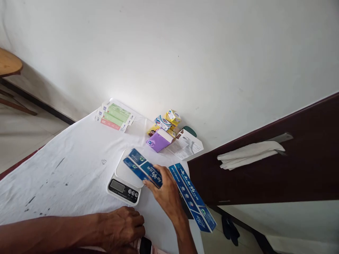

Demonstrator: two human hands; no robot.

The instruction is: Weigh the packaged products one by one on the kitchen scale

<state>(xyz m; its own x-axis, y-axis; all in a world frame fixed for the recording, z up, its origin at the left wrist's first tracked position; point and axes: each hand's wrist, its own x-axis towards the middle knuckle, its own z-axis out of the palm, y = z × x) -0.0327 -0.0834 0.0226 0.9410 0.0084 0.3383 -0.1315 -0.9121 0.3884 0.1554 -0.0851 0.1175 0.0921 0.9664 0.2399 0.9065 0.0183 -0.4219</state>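
Note:
My right hand [168, 188] is closed around one end of a long blue carton [143, 167] with white lettering, its fingers on one side and thumb on the other. The carton slants over the white platform of a kitchen scale [124, 180]; I cannot tell whether it touches. The scale's display looks blank. At the bottom, below the scale, my left hand [123, 225] is curled with its knuckles up; whatever its fingers hold is hidden. Beside it is a pink-edged object with a black, screen-like face [145, 245]. More long blue cartons [192, 197] lie right of my right hand.
A white cloth [79, 169] covers the table. Green and pink boxes [115, 116] lie at its far left. Near the wall are a purple pack [159, 140], small yellow and white boxes [173, 116] and a white printed carton [188, 144]. A white towel [250, 154] hangs at right.

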